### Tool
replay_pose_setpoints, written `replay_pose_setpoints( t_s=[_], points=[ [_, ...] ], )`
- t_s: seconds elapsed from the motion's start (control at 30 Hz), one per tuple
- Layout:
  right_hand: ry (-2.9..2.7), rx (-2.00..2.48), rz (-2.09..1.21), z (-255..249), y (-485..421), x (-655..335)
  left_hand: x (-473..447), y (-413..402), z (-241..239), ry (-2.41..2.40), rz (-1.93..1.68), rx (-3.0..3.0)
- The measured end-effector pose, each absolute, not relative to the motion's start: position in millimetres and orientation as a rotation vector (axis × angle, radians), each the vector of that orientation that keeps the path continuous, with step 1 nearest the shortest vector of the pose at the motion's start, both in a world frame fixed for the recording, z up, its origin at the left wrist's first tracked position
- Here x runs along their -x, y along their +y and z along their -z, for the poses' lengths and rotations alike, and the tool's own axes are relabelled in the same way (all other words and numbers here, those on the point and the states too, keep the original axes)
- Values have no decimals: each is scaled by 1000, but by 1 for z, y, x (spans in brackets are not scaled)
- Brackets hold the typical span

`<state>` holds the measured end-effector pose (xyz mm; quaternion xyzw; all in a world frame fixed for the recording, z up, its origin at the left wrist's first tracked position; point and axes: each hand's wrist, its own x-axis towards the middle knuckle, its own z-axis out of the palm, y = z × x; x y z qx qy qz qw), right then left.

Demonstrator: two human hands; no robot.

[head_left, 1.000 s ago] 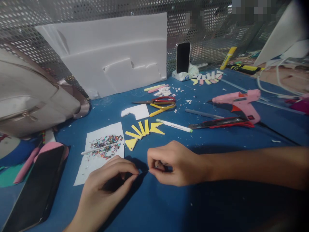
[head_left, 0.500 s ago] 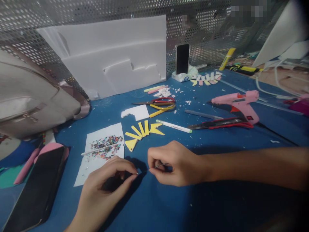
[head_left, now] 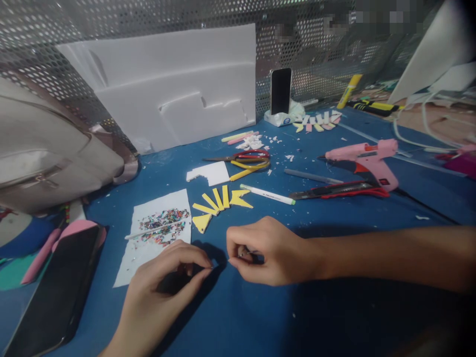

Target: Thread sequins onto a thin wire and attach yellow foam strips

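- Barely anything has shifted since half a second ago: my right hand [head_left: 269, 253] has edged slightly toward the left of the frame, and the thin glinting line that showed between my two hands no longer shows.
- My right fingers [head_left: 238, 263] are curled in and clenched on a tiny pale piece [head_left: 244, 255], low centre of the frame, just above the blue bench [head_left: 334, 307]; it is too small to tell what it is.
- My left hand [head_left: 163, 290] rests on the bench at lower centre-left, thumb and forefinger pinched tip to tip; I cannot tell whether anything sits between them.
- Both hands are near each other but apart.
- Just above my left hand lies a white paper sheet strewn with coloured glitter flakes [head_left: 148, 248].
- Fanned yellow foam strips and triangles [head_left: 219, 201] lie right of that sheet, above my hands.
- At lower left, a black phone [head_left: 52, 292] lies flat.
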<state>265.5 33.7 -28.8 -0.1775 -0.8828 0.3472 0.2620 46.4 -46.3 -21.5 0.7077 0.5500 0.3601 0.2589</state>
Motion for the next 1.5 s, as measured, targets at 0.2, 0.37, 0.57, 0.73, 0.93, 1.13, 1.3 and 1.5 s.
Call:
replay_pose_setpoints(
  t_s=[0.2, 0.37, 0.57, 0.73, 0.93, 1.13, 1.3, 1.5],
  points=[
    [-2397, 470, -944, 28, 34, -266, -47, -45, 19, 1472, -980, -1936],
    [-2390, 477, -939, 29, 34, -265, -48, -46, 17, 1469, -976, -1943],
    [-2393, 476, -948, 29, 33, -265, -48, -45, 17, 1459, -989, -1941],
    [-2405, 443, -960, 29, 33, -265, -48, -44, 17, 1430, -992, -1992],
    [-2413, 419, -966, 29, 34, -265, -48, -45, 18, 1412, -978, -2028],
    [-2437, 419, -950, 31, 34, -265, -50, -43, 16, 1397, -976, -2071],
    [-2457, 416, -931, 31, 34, -265, -51, -42, 16, 1381, -958, -2061],
    [-2473, 380, -903, 30, 33, -264, -51, -42, 17, 1374, -949, -2012]
  ],
)
